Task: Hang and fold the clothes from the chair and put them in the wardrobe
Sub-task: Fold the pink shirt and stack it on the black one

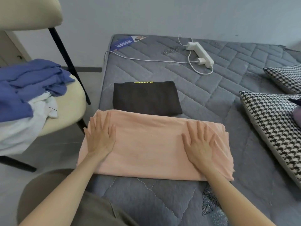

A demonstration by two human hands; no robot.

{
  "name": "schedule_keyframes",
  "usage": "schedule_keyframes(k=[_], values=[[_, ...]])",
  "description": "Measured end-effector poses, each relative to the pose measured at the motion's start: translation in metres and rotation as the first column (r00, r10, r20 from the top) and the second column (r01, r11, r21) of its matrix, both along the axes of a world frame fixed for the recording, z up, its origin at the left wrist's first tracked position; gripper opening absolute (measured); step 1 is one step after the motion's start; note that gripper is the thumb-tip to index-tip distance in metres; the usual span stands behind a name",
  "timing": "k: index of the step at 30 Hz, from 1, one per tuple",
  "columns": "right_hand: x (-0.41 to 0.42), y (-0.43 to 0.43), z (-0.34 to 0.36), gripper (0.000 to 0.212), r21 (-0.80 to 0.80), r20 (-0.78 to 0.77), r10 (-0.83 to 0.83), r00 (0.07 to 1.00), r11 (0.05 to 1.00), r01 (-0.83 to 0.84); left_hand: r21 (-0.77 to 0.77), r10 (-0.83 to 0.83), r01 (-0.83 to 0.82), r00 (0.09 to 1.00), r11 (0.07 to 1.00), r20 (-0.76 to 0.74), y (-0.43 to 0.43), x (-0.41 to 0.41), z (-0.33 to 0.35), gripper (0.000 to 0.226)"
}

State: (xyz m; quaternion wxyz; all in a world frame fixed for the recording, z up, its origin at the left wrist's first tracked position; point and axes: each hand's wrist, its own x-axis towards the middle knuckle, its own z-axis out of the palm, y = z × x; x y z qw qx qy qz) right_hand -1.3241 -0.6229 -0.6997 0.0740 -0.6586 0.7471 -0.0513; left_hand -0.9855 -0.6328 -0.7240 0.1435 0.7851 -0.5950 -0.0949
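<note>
Both of your hands lie flat on the folded pink cloth (149,144), which sits on the gray bed (211,98) right in front of you. Your left hand (100,137) presses near the cloth's left end, and your right hand (199,144) presses near its right end. The fingers (107,119) of both hands are straight and spread a little. They pinch nothing.

Just behind the pink cloth lies a folded black shirt (146,98) with small yellow letters at its far edge. The pink cloth's far edge meets the shirt's near edge.

To your left stands a cream chair (70,101) with a pile on its seat: blue clothes (32,82) on top, white clothes (24,128) under them.

Far back on the bed lies a white power strip (201,53) with a plug in it and a white cord. On the right side of the bed rest two black-and-white checked pillows (273,128), well apart from the pink cloth.
</note>
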Motion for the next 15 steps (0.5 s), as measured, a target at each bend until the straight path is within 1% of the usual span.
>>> schedule_keyframes(k=[2, 4, 8, 10, 12, 13, 15], values=[[-0.005, 0.000, -0.004, 0.072, -0.038, 0.008, -0.082, 0.997, 0.996, 0.083, 0.017, 0.037, -0.037, 0.999, 0.999, -0.024, 0.001, 0.002, 0.000, 0.057], [-0.006, 0.000, -0.006, 0.074, -0.046, 0.011, -0.123, 0.992, 0.991, 0.124, 0.030, 0.069, -0.067, 0.996, 0.997, -0.053, 0.004, 0.006, 0.001, 0.057], [-0.003, 0.000, -0.001, 0.059, -0.031, 0.018, -0.135, 0.991, 0.990, 0.136, 0.031, 0.091, -0.088, 0.983, 0.996, -0.159, 0.014, 0.013, 0.002, 0.056], [-0.002, 0.002, 0.003, 0.055, -0.037, 0.041, -0.103, 0.994, 0.994, 0.105, 0.042, 0.110, -0.104, 0.967, 0.994, -0.228, 0.022, 0.014, 0.005, 0.056], [0.003, 0.004, 0.009, 0.054, -0.064, 0.031, -0.025, 0.999, 0.998, 0.027, 0.079, 0.154, -0.137, 0.946, 0.987, -0.284, 0.032, 0.016, 0.008, 0.056], [0.010, 0.006, 0.013, 0.056, -0.074, 0.040, 0.030, 0.999, 0.997, -0.027, 0.094, 0.168, -0.146, 0.937, 0.985, -0.307, 0.038, 0.016, 0.010, 0.056], [0.032, 0.006, 0.021, 0.067, -0.073, 0.119, 0.121, 0.986, 0.991, -0.113, 0.112, 0.197, -0.167, 0.912, 0.980, -0.360, 0.048, 0.019, 0.011, 0.056]])
